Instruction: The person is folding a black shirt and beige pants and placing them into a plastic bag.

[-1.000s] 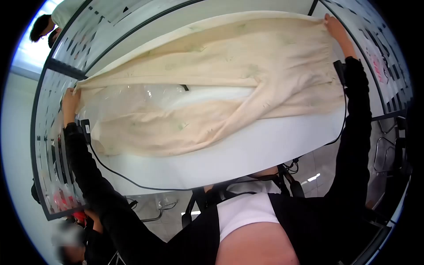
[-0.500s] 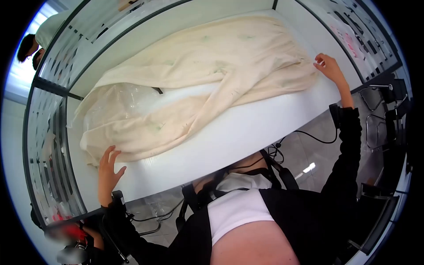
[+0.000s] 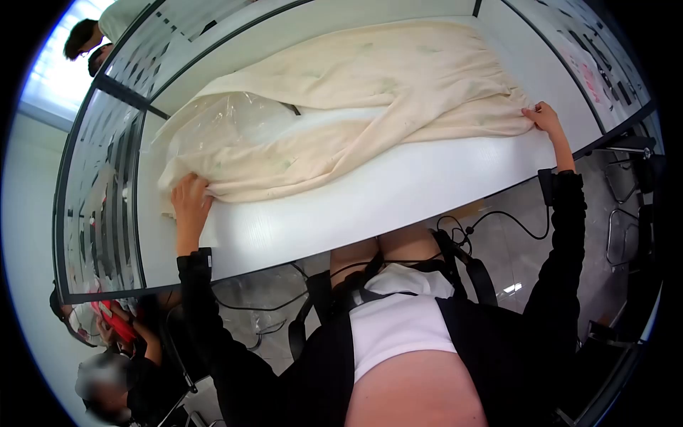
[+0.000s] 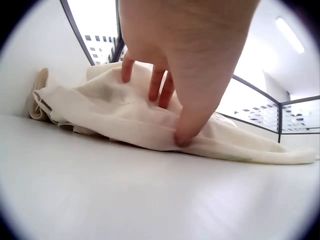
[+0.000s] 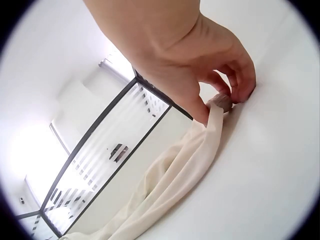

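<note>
A pair of cream pants point(image 3: 334, 78) with faint green print lies spread sideways across the white table point(image 3: 306, 220). Its gathered waist is at the right, and its two legs run left, one crossing the other. My left hand point(image 3: 191, 203) touches the near leg by its left end; in the left wrist view the fingers press into the cloth and the thumb point(image 4: 185, 135) meets its front edge, spread apart. At the near corner of the waist, my right hand point(image 3: 546, 121) pinches the cloth, its bunched edge point(image 5: 220, 104) between thumb and fingers.
Clear plastic point(image 3: 235, 117) lies between the pant legs at the left. Panels with dark frames point(image 3: 107, 206) border the table. A cable point(image 3: 523, 226) hangs below the right front edge. Another person point(image 3: 107, 388) is at the lower left.
Both hands held the far edge of the pants up and out, then let go and drew back. Now both are on the near side, the right pinching the waist corner.
</note>
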`<state>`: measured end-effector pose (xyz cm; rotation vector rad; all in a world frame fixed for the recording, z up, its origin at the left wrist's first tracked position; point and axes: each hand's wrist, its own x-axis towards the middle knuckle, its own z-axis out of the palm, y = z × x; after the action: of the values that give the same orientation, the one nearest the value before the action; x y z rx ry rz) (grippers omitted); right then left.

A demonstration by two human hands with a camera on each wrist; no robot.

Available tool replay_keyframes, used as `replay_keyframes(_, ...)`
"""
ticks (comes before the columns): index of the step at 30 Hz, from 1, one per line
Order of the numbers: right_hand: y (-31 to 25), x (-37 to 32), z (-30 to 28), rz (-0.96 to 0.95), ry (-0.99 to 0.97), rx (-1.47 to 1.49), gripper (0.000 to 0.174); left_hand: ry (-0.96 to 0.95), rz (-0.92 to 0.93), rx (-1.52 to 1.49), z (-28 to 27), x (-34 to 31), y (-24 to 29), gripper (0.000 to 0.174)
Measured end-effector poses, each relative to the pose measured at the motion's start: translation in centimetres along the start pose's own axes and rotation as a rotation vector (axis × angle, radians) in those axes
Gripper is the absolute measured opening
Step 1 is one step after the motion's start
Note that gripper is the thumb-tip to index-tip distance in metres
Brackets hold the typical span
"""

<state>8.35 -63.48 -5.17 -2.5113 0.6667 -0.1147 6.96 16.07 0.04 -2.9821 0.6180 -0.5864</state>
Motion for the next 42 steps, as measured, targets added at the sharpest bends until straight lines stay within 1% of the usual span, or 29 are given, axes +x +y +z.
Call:
replay_keyframes(2,0.2,0.7,0.3,-0.086,-0.001,0.032,0.055,0.063,0.036,0.129,0.0,-0.5,0.0,0.03)
replay_keyframes(3,0.6,0.7,0.5,-0.072,-0.003,0.192,0.052,0.094,0.054,0.191,0.2,-0.7,0.0,0.029)
replay_keyframes(4,-0.2,-0.2,0.3,-0.058,-0.005,0.35,0.049,0.086,0.071,0.255,0.9,-1.1,-1.0,0.032)
replay_keyframes(5,-0.9,-1.0,-0.2,-0.043,-0.008,0.508,0.045,0.045,0.055,0.218,0.2,-1.2,-0.4,0.032)
replay_keyframes(6,-1.4,-1.4,-0.8,-0.007,-0.083,0.526,0.04,0.007,0.041,0.182,-0.6,-1.2,0.1,0.033)
replay_keyframes(9,-2.1,-1.9,-1.4,0.117,-0.11,0.615,0.04,-0.087,0.018,-0.004,-1.3,-1.7,0.2,0.032)
replay_keyframes(10,-2.1,-2.2,-1.5,0.123,-0.126,0.642,0.04,-0.113,0.015,-0.081,-1.1,-1.8,0.1,0.031)
replay_keyframes(12,-2.3,-2.7,-1.4,0.137,-0.156,0.704,0.04,-0.123,0.029,-0.051,-0.6,-1.8,-0.3,0.031)
replay_keyframes(16,-1.1,-1.9,-0.8,0.136,-0.131,0.698,0.032,-0.159,0.075,0.064,1.5,-1.6,-0.3,0.035)
replay_keyframes(19,-0.5,-1.2,-0.7,0.129,-0.129,0.697,0.033,-0.117,0.176,0.102,1.7,-1.1,-0.6,0.032)
replay_keyframes(21,0.0,-1.1,-0.8,0.109,-0.163,0.707,0.037,-0.166,0.06,-0.011,1.2,-1.0,-1.1,0.024)
replay_keyframes(22,-0.3,-1.4,-0.9,0.117,-0.16,0.716,0.034,-0.185,0.001,-0.066,0.6,-0.9,-1.6,0.021)
replay_keyframes(23,-0.9,-1.9,-1.0,0.124,-0.156,0.725,0.03,-0.144,-0.079,-0.281,-0.6,-1.3,-2.6,0.014)
replay_keyframes(24,-1.3,-2.5,-1.1,0.13,-0.151,0.734,0.027,-0.1,-0.172,-0.457,-1.5,-1.6,-4.4,0.011)
replay_keyframes(26,-1.5,-2.6,-1.6,0.145,-0.187,0.767,0.026,0.073,-0.354,-0.822,-6.7,-0.4,-4.4,0.008)
replay_keyframes(27,-1.6,-2.5,-1.7,0.151,-0.209,0.785,0.025,0.094,-0.489,-1.115,-8.8,0.6,-4.2,0.009)
replay_keyframes(28,-1.5,-2.2,-1.9,0.131,-0.232,0.795,0.024,0.195,-0.518,-1.202,-10.9,2.3,-2.4,0.008)
replay_keyframes(30,-0.6,-1.5,-2.4,0.095,-0.282,0.813,0.023,0.003,-0.545,-1.093,-12.9,3.8,-2.3,0.009)
replay_keyframes(31,-0.4,-1.2,-2.4,0.108,-0.274,0.754,0.024,-0.093,-0.555,-1.037,-13.0,4.5,-2.4,0.01)
replay_keyframes(33,-0.1,-0.8,-2.2,0.135,-0.258,0.637,0.026,-0.295,-0.445,-0.445,-7.8,4.3,-10.2,0.017)
replay_keyframes(35,0.3,-0.7,-1.9,0.128,-0.226,0.623,0.024,-0.395,-0.39,-0.213,-5.7,3.1,-9.9,0.025)
replay_keyframes(36,0.5,-0.7,-1.7,0.126,-0.211,0.617,0.023,-0.377,-0.421,-0.259,-4.7,2.2,-9.5,0.031)
replay_keyframes(37,0.7,-0.6,-1.6,0.12,-0.214,0.62,0.023,-0.385,-0.375,-0.252,-4.3,1.6,-9.1,0.036)
replay_keyframes(39,1.2,-0.5,-1.6,0.111,-0.221,0.617,0.024,-0.436,-0.544,-0.315,-3.3,0.0,-8.5,0.044)
replay_keyframes(42,0.0,-1.3,-1.8,0.121,-0.176,0.584,0.028,-0.446,-0.585,-0.244,-3.2,-3.7,-7.2,0.055)
